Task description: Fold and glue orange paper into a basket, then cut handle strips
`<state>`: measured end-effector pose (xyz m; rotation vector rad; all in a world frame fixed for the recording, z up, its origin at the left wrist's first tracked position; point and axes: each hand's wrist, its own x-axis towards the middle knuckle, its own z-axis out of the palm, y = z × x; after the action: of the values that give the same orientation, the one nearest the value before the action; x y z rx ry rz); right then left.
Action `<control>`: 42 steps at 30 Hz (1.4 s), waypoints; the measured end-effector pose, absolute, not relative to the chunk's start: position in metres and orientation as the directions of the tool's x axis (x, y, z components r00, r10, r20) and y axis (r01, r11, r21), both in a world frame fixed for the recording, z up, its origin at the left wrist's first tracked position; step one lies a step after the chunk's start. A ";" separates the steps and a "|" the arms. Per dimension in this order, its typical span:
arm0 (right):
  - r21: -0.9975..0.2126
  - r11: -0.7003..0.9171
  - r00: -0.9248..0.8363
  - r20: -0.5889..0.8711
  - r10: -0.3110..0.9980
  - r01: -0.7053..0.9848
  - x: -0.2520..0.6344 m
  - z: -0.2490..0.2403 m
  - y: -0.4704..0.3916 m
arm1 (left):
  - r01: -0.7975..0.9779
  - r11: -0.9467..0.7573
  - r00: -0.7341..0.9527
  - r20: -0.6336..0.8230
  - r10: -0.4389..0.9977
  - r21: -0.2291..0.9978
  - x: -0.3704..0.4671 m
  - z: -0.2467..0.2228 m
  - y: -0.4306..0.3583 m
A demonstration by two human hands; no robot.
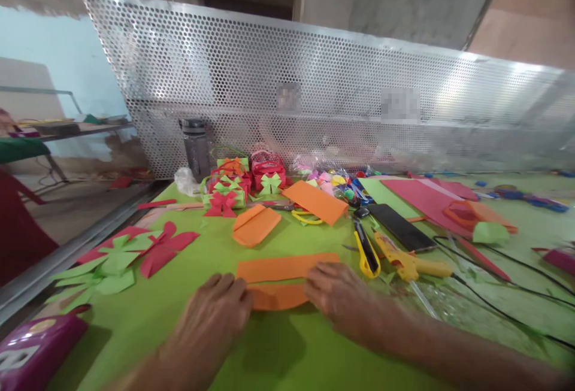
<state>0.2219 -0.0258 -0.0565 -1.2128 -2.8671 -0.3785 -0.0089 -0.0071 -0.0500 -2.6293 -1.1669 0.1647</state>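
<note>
An orange paper sheet (287, 267) lies on the green table (269, 349) in front of me, with a crease along its length and its near strip lifted a little. My left hand (220, 304) holds the sheet's left end, fingers curled together on it. At the right end, my right hand (332, 292) presses with bent fingers on the same paper. Just beyond lie a folded orange piece (257, 225) and an orange rectangle (315, 200). A yellow cutter (366, 250) and a yellow glue gun (404, 259) rest to the right of my right hand.
Red and green paper flowers (167, 247) lie left, with a purple object (40, 349) nearer. Behind are small paper baskets (268, 172), a grey bottle (196, 148) and a perforated metal panel (251, 73). A black phone (401, 227) and cables lie right.
</note>
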 end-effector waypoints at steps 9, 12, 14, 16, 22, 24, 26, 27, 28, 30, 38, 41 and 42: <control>0.217 0.672 -0.705 0.160 0.691 0.708 0.220 -0.058 -0.027 | 0.727 -0.623 0.624 -0.102 0.775 -0.287 -0.009 -0.035 -0.016; 0.173 0.713 -0.734 0.132 0.667 0.679 0.220 -0.053 -0.040 | 0.690 -0.658 0.647 -0.150 0.748 -0.303 -0.011 -0.036 -0.028; 0.136 0.731 -0.743 0.098 0.662 0.669 0.220 -0.053 -0.044 | 0.656 -0.687 0.677 -0.160 0.719 -0.312 -0.013 -0.037 -0.032; 0.098 0.736 -0.742 0.072 0.666 0.670 0.219 -0.054 -0.044 | 0.644 -0.692 0.695 -0.128 0.707 -0.326 -0.017 -0.039 -0.034; -0.057 0.714 -0.704 0.129 0.699 0.698 0.211 -0.060 -0.041 | 0.641 -0.754 0.764 0.207 0.611 -0.142 -0.021 -0.059 -0.030; -0.132 0.683 -0.666 0.151 0.730 0.719 0.209 -0.062 -0.041 | 0.616 -0.786 0.760 0.295 0.579 -0.044 -0.016 -0.067 -0.026; -0.194 0.656 -0.632 0.175 0.755 0.730 0.208 -0.063 -0.040 | 0.578 -0.816 0.758 0.370 0.538 0.002 -0.011 -0.071 -0.023; -0.213 0.646 -0.619 0.185 0.763 0.733 0.208 -0.063 -0.040 | 0.563 -0.826 0.758 0.394 0.519 0.005 -0.010 -0.072 -0.023; -0.221 0.641 -0.612 0.191 0.767 0.735 0.208 -0.063 -0.040 | 0.557 -0.830 0.756 0.412 0.509 0.003 -0.009 -0.071 -0.023; -0.222 0.627 -0.599 0.185 0.779 0.747 0.209 -0.062 -0.040 | 0.573 -0.820 0.743 0.418 0.523 0.007 -0.011 -0.068 -0.026; -0.280 0.584 -0.545 0.210 0.812 0.762 0.212 -0.058 -0.040 | 0.620 -0.771 0.715 0.300 0.632 0.148 -0.030 -0.054 -0.026; -0.269 0.628 -0.572 0.263 0.777 0.730 0.212 -0.062 -0.038 | 0.597 -0.788 0.728 0.312 0.611 0.151 -0.032 -0.050 -0.023; -0.262 0.642 -0.582 0.274 0.765 0.720 0.212 -0.064 -0.037 | 0.590 -0.793 0.733 0.310 0.606 0.155 -0.033 -0.049 -0.022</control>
<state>0.2120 -0.0368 -0.0639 -1.1804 -2.5028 0.1728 -0.0326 -0.0224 -0.0490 -2.9672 -1.0238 -0.5556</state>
